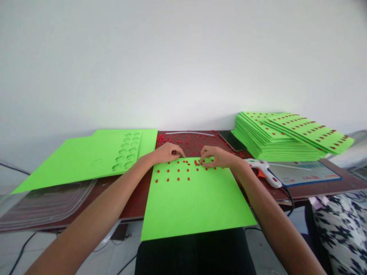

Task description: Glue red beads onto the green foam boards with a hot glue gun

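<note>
A bright green foam sheet [195, 206] lies in front of me, its far part on the table and its near edge over my lap. Small red pieces [178, 179] sit on it in rows near the far side. At the sheet's far left edge is my left hand [169, 152], its fingers curled together and fingertips low. Over the far right part, my right hand [215, 156] pinches its thumb and fingers close to the sheet. A small cluster of red pieces [196, 163] lies beside those fingertips. Anything between the fingers of either hand is too small to make out.
Loose red pieces [162, 140] are scattered on the brown table [197, 139] beyond the sheet. To the right are a phone [233, 140], stacked green sheets [275, 147] with red dots and a white hot glue gun [266, 173]. Plain green sheets [71, 160] lie left.
</note>
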`<move>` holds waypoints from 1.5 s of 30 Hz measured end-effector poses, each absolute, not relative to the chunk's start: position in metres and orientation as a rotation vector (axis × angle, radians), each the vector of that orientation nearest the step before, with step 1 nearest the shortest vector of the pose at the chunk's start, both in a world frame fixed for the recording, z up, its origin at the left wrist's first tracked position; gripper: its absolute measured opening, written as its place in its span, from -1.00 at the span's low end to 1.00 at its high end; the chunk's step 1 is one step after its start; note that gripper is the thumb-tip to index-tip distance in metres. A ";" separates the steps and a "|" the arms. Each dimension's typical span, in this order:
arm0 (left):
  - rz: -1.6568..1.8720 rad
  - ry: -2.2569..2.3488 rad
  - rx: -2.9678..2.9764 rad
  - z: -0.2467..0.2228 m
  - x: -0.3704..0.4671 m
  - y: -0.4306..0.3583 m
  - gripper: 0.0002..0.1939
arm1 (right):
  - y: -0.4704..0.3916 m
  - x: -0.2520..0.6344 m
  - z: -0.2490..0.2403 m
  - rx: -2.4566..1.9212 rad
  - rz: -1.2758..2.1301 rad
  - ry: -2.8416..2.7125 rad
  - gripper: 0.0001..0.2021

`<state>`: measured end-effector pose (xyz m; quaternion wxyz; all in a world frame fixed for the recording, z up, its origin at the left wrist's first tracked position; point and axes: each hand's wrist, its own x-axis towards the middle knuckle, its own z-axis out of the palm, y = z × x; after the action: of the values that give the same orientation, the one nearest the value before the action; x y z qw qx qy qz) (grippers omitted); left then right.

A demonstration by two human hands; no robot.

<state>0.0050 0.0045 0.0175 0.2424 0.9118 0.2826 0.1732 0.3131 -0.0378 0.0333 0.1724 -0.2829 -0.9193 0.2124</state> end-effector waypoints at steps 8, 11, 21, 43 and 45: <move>0.494 0.745 2.499 0.014 0.002 0.008 -0.61 | -0.067 0.322 0.058 -0.991 0.435 -2.065 -0.82; 0.499 0.725 2.509 0.010 0.001 0.011 -0.62 | -0.103 0.336 0.052 -1.188 0.410 -1.954 -0.79; 0.499 0.752 2.502 0.013 0.002 0.009 -0.67 | -0.159 0.371 0.011 -1.366 0.482 -1.969 -0.85; 0.463 0.780 2.431 0.015 0.002 0.006 -0.77 | -0.165 0.370 0.013 -1.310 0.376 -2.023 -0.84; 0.460 0.778 2.421 0.015 0.002 0.006 -0.75 | -0.165 0.370 0.012 -1.311 0.379 -2.032 -0.84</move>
<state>0.0021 0.0061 0.0149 0.2752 0.9007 0.2894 0.1712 0.3701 -0.1652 0.0124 0.3397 -0.5037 -0.7808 0.1457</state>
